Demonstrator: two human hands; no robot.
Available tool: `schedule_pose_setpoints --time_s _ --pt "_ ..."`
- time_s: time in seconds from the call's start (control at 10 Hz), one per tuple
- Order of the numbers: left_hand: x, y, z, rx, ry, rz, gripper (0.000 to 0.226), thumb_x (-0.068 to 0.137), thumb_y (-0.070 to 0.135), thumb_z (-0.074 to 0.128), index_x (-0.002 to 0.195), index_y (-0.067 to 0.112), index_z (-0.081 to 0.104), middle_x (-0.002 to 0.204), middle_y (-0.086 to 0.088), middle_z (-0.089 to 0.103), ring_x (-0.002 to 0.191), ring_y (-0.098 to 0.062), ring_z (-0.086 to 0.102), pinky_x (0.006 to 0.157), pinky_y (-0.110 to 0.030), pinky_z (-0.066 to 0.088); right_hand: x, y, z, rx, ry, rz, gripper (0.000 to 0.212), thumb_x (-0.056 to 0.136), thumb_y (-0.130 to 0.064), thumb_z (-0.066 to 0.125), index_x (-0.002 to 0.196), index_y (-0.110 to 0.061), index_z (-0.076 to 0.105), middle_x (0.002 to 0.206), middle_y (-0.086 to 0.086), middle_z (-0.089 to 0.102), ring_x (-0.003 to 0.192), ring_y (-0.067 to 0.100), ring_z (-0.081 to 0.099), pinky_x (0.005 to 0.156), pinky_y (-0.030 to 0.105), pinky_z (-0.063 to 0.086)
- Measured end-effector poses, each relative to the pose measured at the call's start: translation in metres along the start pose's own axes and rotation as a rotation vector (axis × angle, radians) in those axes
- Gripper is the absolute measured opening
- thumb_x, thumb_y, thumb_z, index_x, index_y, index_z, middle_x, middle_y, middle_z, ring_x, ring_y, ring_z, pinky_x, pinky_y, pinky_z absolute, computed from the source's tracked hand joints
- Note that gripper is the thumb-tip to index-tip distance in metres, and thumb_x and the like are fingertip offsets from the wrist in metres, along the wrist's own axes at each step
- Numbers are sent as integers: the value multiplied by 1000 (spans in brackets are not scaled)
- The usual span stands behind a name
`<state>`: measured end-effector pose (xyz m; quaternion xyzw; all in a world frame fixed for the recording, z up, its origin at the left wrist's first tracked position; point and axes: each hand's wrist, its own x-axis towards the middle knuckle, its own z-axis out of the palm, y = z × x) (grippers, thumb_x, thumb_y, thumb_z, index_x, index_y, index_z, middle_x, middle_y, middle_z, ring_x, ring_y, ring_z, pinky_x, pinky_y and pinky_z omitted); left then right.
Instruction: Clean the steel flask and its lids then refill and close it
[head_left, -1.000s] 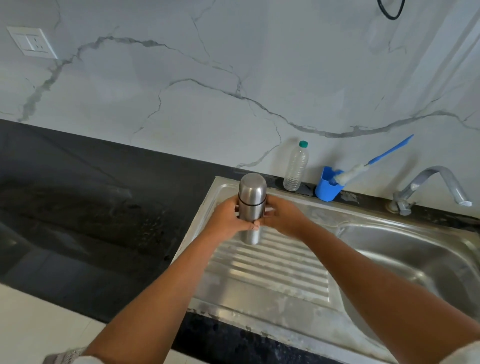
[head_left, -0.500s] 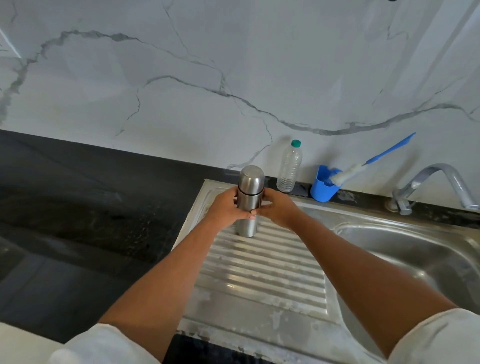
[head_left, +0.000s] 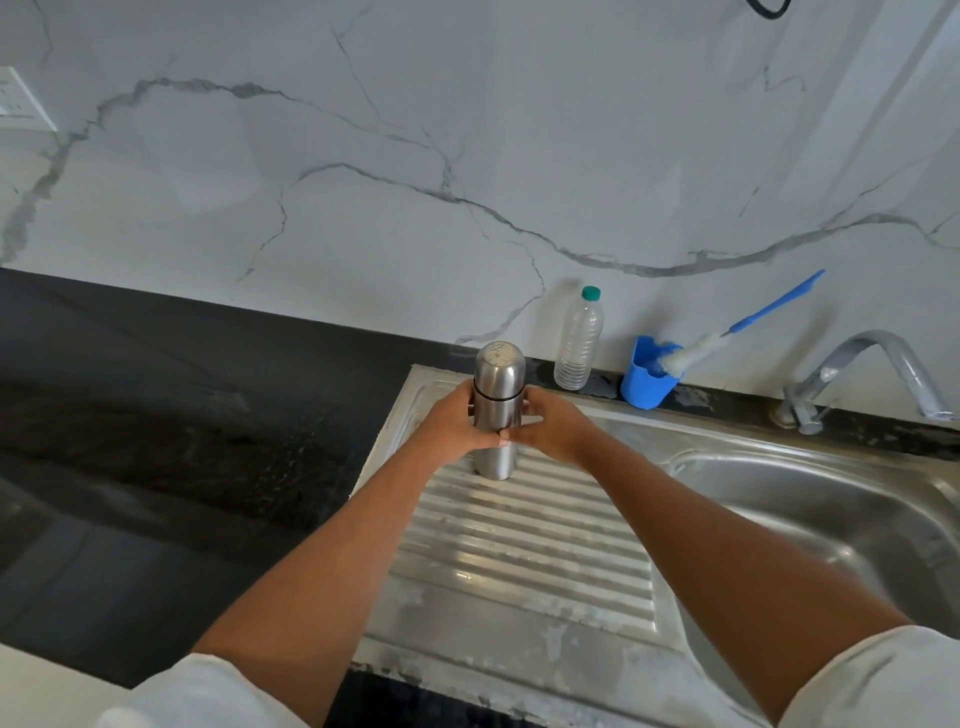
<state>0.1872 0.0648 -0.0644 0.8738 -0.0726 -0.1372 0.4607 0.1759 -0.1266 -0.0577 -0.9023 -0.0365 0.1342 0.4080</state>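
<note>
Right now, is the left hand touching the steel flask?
Touching. The head view shows the left hand wrapped around the steel flask, no gap between them.

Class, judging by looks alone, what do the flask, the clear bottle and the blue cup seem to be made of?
The flask looks like brushed stainless steel: silvery grey, soft reflections. The bottle seems thin clear plastic: see-through, ribbed, green cap. The blue cup is probably moulded plastic: even opaque colour, dull sheen.
</note>
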Motion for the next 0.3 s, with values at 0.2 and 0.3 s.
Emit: schedule_pose_setpoints --time_s 0.2,0.3 --pt "-14 6 -3 33 27 6 85 75 21 93 144 21 45 139 3 61 127 -17 58 109 -41 50 -12 -7 2 -21 32 -13 70 87 -40 75 149 -28 45 144 -5 58 125 13 58 88 22 45" --pt "-23 7 -5 67 72 46 79 81 20 88 146 21 43 145 3 56 136 -19 53 112 -39 46 -22 -8 0 -64 129 -13 72 91 -51 68 153 -27 39 146 -1 57 127 16 57 92 26 47"
